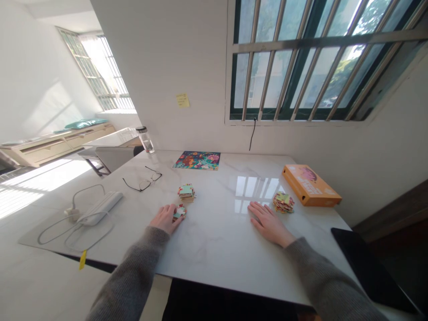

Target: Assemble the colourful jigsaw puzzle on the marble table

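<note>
Left hand (165, 219) rests with fingers part-curled on a small stack of jigsaw pieces (180, 212), grip unconfirmed; right hand (269, 224) lies flat, open and empty beside a second pile (283, 202), kept within reach; a further stack (186, 192), colourful puzzle picture (196, 160) and orange box (311, 185) sit beyond.

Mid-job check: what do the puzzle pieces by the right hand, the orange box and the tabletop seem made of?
The puzzle pieces look like printed cardboard, thin and matte, though they are small to judge. The orange box looks like printed card, with flat, low-sheen faces. The tabletop looks like polished marble or marble-effect ceramic: grey veining, glossy window reflections.
</note>
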{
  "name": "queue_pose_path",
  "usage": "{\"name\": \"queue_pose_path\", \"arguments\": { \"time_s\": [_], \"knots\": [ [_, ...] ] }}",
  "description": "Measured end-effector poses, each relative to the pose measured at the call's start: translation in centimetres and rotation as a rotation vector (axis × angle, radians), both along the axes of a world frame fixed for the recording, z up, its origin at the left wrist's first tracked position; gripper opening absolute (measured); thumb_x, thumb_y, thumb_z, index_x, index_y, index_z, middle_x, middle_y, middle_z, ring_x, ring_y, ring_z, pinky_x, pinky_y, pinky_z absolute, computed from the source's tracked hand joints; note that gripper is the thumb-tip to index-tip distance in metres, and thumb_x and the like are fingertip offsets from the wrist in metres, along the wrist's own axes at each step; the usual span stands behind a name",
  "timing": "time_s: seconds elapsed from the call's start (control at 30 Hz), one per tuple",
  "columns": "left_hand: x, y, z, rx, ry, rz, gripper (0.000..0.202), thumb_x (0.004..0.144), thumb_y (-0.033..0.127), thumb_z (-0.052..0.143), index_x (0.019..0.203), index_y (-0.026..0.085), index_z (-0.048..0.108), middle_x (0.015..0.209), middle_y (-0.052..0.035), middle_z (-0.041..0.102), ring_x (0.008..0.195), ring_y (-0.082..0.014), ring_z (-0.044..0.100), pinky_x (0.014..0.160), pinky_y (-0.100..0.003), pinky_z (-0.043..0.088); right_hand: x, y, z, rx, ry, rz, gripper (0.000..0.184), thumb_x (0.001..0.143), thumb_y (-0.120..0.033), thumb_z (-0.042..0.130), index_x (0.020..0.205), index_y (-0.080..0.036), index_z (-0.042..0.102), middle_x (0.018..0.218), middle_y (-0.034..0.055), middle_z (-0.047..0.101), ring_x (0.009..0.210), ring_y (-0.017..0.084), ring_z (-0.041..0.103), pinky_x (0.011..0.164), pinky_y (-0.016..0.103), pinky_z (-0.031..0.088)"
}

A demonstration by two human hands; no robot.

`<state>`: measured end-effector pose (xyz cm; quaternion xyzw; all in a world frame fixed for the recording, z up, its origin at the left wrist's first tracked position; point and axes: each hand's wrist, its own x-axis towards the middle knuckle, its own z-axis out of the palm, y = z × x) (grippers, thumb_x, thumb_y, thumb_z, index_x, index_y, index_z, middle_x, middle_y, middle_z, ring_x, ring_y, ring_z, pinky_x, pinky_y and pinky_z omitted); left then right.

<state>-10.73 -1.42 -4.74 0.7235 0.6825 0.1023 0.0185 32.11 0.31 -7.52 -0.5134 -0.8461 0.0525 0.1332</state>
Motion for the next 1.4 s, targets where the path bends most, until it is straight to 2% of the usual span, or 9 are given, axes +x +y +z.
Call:
{"name": "queue_pose_path", "arguments": {
  "time_s": [0.23,0.4,0.53,0.63,0.87,1.0,1.13,1.27,1.4],
  "knots": [
    [-0.3,0.6,0.4,-0.042,-0.005,0.008,0.02,0.084,0.038,0.057,0.095,0.021,0.058,0.094,-0.0071,0.063,0.093,-0.026,0.059,0.084,-0.035,0.046,0.1,0.0,0.1,-0.012,0.007,0.007,0.051,0.097,-0.035,0.039,0.146,-0.024,0.047,0.156,0.0067,0.04,0.146,0.023,0.034,0.121,0.05,0.024],
    [0.2,0.2,1.5,0.038,0.069,-0.009,0.016,0.083,0.035,0.057,0.093,0.023,0.058,0.095,-0.0075,0.065,0.097,-0.028,0.058,0.081,-0.036,0.047,0.0,0.0,0.4,-0.033,-0.008,0.004,0.051,0.097,-0.035,0.039,0.146,-0.021,0.046,0.157,0.0069,0.039,0.146,0.023,0.033,0.122,0.049,0.023],
    [2.2,-0.6,2.6,0.112,-0.028,-0.122,0.013,0.082,0.032,0.058,0.091,0.022,0.057,0.095,-0.0067,0.065,0.096,-0.0264,0.058,0.081,-0.035,0.049,0.0,0.0,0.3,-0.026,0.006,0.008,0.051,0.097,-0.034,0.04,0.146,-0.023,0.047,0.156,0.0071,0.04,0.146,0.023,0.034,0.121,0.05,0.024],
    [5.2,-0.7,2.8,0.135,-0.132,-0.267,0.009,0.081,0.026,0.06,0.088,0.022,0.056,0.092,-0.0052,0.065,0.095,-0.0237,0.059,0.085,-0.035,0.049,0.0,0.1,0.1,-0.025,0.009,0.005,0.051,0.097,-0.034,0.039,0.146,-0.023,0.046,0.156,0.0073,0.04,0.146,0.023,0.034,0.121,0.05,0.023],
    [14.5,1.4,1.3,0.078,-0.17,-0.528,0.015,0.077,0.023,0.067,0.089,0.021,0.057,0.097,-0.0059,0.065,0.096,-0.0232,0.058,0.085,-0.033,0.049,-0.1,0.1,0.1,-0.04,0.037,0.002,0.051,0.096,-0.031,0.042,0.146,-0.022,0.046,0.155,0.0081,0.042,0.146,0.025,0.033,0.122,0.051,0.021],
    [17.8,2.8,0.7,0.064,-0.128,-0.649,0.019,0.078,0.027,0.068,0.093,0.02,0.059,0.1,-0.0075,0.066,0.097,-0.0242,0.057,0.088,-0.035,0.047,-0.6,-0.6,0.9,-0.055,0.153,0.069,0.063,0.089,-0.024,0.049,0.15,-0.021,0.037,0.152,0.0101,0.046,0.143,0.025,0.038,0.122,0.052,0.021],
    [18.7,3.5,-0.2,0.062,-0.135,-0.772,0.022,0.077,0.028,0.069,0.095,0.02,0.059,0.1,-0.0074,0.067,0.098,-0.0247,0.057,0.091,-0.037,0.045,-1.3,-1.1,1.9,-0.057,0.302,0.19,0.068,0.085,-0.029,0.062,0.148,-0.022,0.038,0.147,0.0112,0.049,0.137,0.026,0.044,0.118,0.048,0.03],
    [18.6,3.6,-1.1,0.085,-0.196,-0.84,0.024,0.073,0.022,0.069,0.095,0.019,0.059,0.102,-0.0068,0.068,0.1,-0.0244,0.057,0.093,-0.036,0.046,-2.2,-1.2,2.5,-0.08,0.371,0.235,0.043,0.085,-0.032,0.068,0.126,-0.023,0.057,0.133,0.0091,0.059,0.126,0.025,0.053,0.11,0.042,0.041],
    [18.4,3.8,-1.6,0.094,-0.315,-0.849,0.025,0.07,0.017,0.069,0.092,0.019,0.058,0.102,-0.0069,0.068,0.1,-0.0231,0.057,0.092,-0.033,0.05,-2.5,-1.1,2.7,-0.079,0.369,0.273,0.03,0.085,-0.029,0.069,0.114,-0.024,0.062,0.124,0.0069,0.064,0.118,0.024,0.057,0.106,0.042,0.042]
  ]
}}
